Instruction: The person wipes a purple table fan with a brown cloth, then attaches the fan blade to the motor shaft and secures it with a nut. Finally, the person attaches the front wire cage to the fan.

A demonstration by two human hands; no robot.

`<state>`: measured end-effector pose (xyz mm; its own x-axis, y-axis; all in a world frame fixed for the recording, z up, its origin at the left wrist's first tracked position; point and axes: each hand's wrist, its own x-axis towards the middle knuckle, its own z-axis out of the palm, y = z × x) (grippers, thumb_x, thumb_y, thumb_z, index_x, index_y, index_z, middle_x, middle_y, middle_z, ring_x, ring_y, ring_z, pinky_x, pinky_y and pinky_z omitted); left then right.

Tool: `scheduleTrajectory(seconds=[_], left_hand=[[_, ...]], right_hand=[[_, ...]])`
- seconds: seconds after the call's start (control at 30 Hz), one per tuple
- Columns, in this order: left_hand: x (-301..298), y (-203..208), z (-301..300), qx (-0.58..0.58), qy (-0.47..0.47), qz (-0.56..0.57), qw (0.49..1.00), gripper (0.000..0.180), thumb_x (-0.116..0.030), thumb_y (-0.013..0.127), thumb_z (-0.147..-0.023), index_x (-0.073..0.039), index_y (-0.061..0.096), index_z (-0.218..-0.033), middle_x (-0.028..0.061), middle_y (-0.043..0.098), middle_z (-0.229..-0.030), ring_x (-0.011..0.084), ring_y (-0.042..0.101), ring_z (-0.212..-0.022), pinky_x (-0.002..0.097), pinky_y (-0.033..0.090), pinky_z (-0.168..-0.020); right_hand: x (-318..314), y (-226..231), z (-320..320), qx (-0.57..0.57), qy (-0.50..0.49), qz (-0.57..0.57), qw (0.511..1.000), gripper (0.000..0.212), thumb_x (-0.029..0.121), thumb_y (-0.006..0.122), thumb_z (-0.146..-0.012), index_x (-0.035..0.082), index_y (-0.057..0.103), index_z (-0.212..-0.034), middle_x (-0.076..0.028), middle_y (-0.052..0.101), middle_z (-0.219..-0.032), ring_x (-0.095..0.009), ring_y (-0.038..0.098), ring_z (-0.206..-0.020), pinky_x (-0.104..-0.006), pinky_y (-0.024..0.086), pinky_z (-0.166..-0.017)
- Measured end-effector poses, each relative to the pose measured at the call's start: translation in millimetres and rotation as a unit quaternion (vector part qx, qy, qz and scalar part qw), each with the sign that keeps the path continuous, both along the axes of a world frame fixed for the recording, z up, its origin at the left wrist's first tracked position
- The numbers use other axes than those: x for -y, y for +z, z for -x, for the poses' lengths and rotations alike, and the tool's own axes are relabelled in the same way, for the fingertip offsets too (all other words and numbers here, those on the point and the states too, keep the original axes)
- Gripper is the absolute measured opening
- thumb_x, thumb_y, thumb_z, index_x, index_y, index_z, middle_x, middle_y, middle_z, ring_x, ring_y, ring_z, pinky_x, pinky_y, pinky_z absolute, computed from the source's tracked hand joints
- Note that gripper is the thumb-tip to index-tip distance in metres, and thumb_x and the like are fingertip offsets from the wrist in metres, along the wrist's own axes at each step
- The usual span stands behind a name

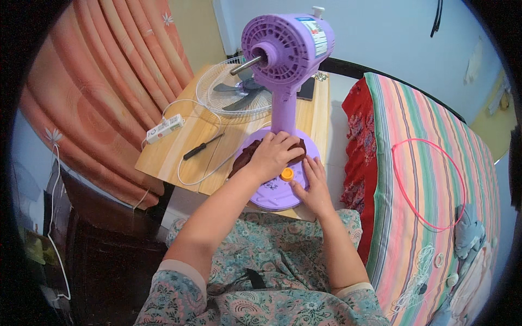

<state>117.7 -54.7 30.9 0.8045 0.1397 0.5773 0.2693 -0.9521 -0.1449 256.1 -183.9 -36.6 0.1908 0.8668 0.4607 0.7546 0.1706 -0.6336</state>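
A purple table fan body (288, 49) stands upright on its round base (269, 201), with a bare metal shaft (246, 66) sticking out of its motor housing. My left hand (270, 156) presses a crumpled dark brown cloth (247, 155) onto the base, around the foot of the column. The cloth shows on both sides of my fingers, which partly cover it. On the base's right side lies my right hand (315, 187), its fingers stretched along the rim and its thumb beside the orange knob (287, 174).
The wooden table (168, 157) also bears a wire fan guard (209, 100) with dark blades (239, 95), a screwdriver (201, 148), a white power strip (165, 129) and a looping white cord (179, 176). To the right, a pink hoop (395, 168) lies on a bed with a striped cover (413, 117).
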Motion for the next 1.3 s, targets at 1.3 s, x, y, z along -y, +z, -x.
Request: scheduleTrajectory(seconds=[1.3], left_hand=[[9, 53, 39, 0.441, 0.06, 0.369, 0.816, 0.051, -0.015, 0.066, -0.086, -0.003, 0.042, -0.13, 0.0144, 0.051, -0.124, 0.0288, 0.053, -0.114, 0.0368, 0.041, -0.098]], right_hand=[[1, -1, -10, -0.029, 0.059, 0.028, 0.997, 0.069, 0.023, 0.072, -0.078, -0.003, 0.043, -0.136, -0.017, 0.038, -0.146, -0.036, 0.023, -0.141, -0.043, 0.022, -0.114]])
